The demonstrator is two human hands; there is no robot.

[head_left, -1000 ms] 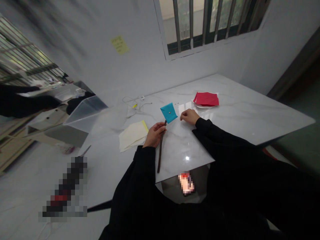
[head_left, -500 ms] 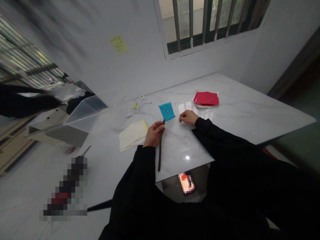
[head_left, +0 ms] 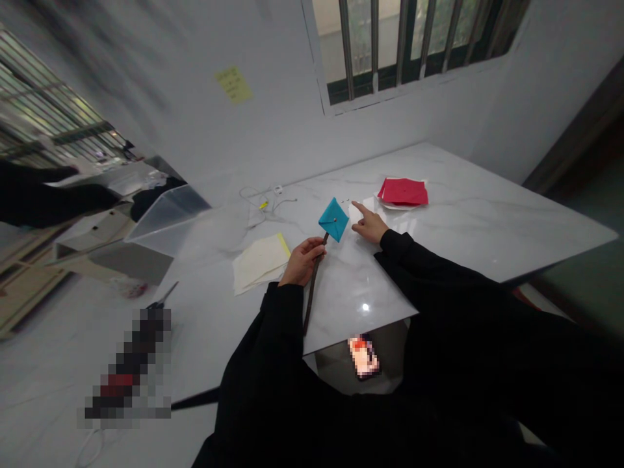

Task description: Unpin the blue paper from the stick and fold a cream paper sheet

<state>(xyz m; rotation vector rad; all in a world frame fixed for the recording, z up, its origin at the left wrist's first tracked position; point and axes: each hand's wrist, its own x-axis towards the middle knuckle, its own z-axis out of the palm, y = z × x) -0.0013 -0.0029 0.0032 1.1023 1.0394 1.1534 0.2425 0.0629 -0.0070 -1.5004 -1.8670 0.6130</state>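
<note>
— Since a teal square (head_left: 334, 220) is seen at the top of a dark brown strap (head_left: 312, 289), by which hand is the pair held?

— By the left hand (head_left: 303, 261). Its fingers (head_left: 312, 250) are clenched around the strap just below the square. The square is tilted onto one corner, so a diamond is presented above the white marble table (head_left: 468, 224). Whether it is fastened to the strap cannot be told from this view.

— How is the long axis laid?

— The strap is slanted from the square down past the left hand toward the person, with its upper end leaning to the right of the view. Whether its lower end touches the marble cannot be told.

— Which hand is nearer the square?

— The left, since the strap is gripped directly beneath it. The right hand (head_left: 369, 226) is held empty just to the right of the square, apart from it. Its index finger (head_left: 358, 208) is extended up and to the left, and the other fingers are loosely curled. A red folded cloth (head_left: 402, 192) is laid farther off, beyond that hand, and cream paper (head_left: 258, 263) is laid to the left of the strap.
</note>
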